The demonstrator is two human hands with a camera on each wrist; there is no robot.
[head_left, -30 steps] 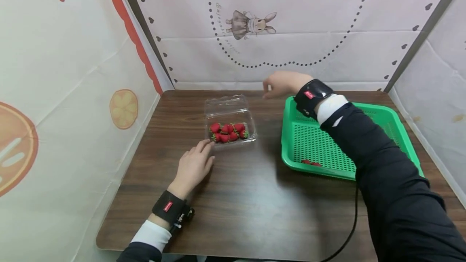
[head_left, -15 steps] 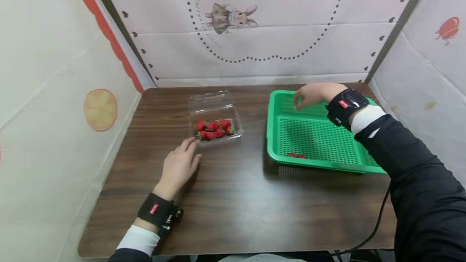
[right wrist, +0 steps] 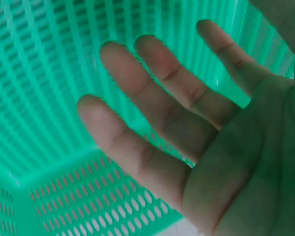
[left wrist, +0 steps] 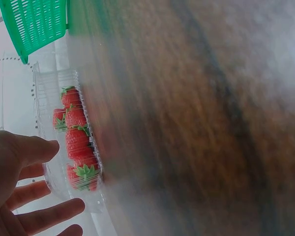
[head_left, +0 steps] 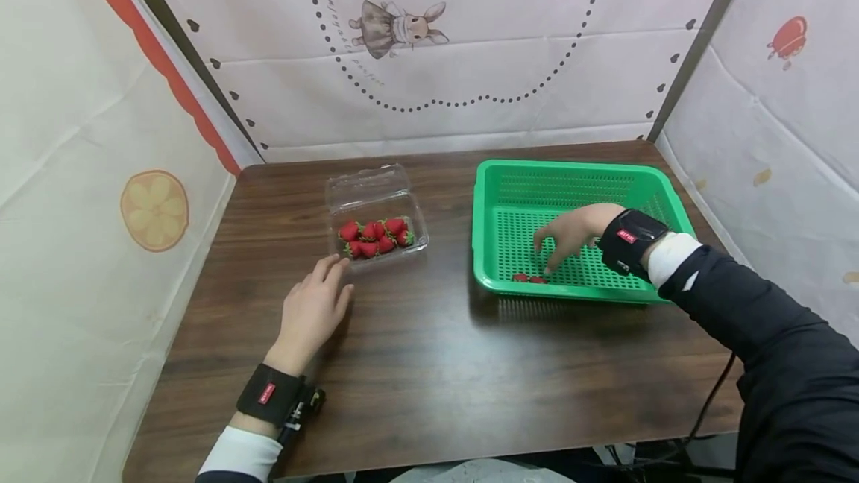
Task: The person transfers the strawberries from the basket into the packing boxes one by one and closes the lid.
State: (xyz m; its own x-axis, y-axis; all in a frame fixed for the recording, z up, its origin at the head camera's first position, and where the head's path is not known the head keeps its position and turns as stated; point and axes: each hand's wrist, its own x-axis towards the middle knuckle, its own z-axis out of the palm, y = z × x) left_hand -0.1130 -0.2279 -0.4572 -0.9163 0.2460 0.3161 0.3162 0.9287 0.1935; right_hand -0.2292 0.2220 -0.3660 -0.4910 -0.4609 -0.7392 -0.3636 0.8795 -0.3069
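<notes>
In the head view, a clear plastic box (head_left: 388, 254) holding several strawberries (head_left: 377, 233) lies open on the table. My left hand (head_left: 312, 305) is at its near left corner, fingertips right at the rim. The left wrist view shows that hand's fingers (left wrist: 54, 216) spread around the end of the box, pinching nothing. On the right, my right hand (head_left: 570, 235) reaches down inside a green basket (head_left: 570, 292). Its fingers (right wrist: 137, 83) are spread and bare in the right wrist view. Close to its fingertips, a few strawberries (head_left: 520, 277) lie by the basket's near wall, partly hidden by it.
Patterned white sheets (head_left: 470, 73) enclose the brown wooden table (head_left: 429, 364) at the back and sides. A black cable (head_left: 714, 397) hangs at the front right below the right sleeve. Wood surface lies between box and basket.
My right hand has come from behind the basket's far left corner, over it and down inside, fingers loosening apart. The head view has turned rightward. My left hand stays by the box.
</notes>
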